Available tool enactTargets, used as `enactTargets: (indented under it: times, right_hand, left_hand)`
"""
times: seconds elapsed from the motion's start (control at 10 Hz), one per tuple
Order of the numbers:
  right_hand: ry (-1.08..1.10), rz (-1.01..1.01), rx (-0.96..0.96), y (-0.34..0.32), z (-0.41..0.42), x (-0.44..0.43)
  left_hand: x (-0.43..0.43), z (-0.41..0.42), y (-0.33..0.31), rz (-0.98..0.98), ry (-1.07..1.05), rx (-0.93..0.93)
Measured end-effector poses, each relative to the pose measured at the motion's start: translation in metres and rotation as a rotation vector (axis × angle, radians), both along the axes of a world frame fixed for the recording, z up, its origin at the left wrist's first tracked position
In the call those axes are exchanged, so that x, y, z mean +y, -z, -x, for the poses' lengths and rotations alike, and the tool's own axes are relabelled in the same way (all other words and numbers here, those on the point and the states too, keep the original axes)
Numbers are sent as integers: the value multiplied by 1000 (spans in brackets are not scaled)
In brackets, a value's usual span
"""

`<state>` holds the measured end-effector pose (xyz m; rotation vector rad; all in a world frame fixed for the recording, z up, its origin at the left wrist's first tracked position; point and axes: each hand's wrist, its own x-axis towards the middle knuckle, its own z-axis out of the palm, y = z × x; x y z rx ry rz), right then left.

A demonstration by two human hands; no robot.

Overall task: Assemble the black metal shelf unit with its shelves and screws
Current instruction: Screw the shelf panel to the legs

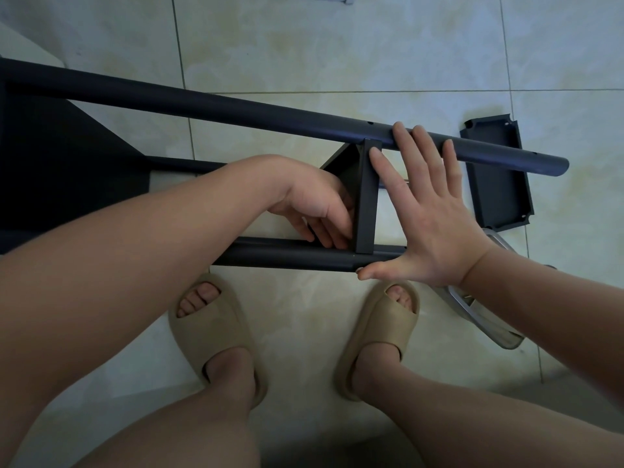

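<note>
- The black shelf unit (pixel 236 109) lies on its side on the tiled floor (pixel 304 45), with a loose shelf panel (pixel 499 184) just beyond it at right.
- Right hand (pixel 429 211): grip apart, fingers spread, fingertips on the upper tube, thumb on the lower tube (pixel 287 258).
- Left hand (pixel 314 204): fingers curled against the fitted shelf (pixel 366 197); I cannot tell whether its grip clamps anything.

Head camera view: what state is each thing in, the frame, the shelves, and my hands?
Frame: lying on its side on the floor.
Shelf: on edge inside the frame.
Spare shelf: flat on the floor, rim up.
Right hand: open, fingers spread, flat against shelf and frame.
Left hand: fingers curled behind the shelf; grip hidden.
</note>
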<state>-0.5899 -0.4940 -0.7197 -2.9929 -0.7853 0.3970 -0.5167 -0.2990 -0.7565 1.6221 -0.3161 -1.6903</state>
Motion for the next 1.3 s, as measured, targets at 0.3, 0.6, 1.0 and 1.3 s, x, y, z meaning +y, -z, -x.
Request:
enactTargets:
  times: [0.3,0.6,1.0,1.3]
  right_hand:
    - [-5,-6,-7,1,-1,-1]
    - [4,-8,-3,1,-1,-1]
    - [5,-11,-1,1,-1,-2]
    - [-1,-12,-3,2,-1,-2]
  left_hand:
    - [1,-1,-2,23,-8,36]
    - [0,-1,-1,9,-24,25]
    - [-1,0,-2,6,-12,-23]
    - [-1,-1,-3,19,-15,-26]
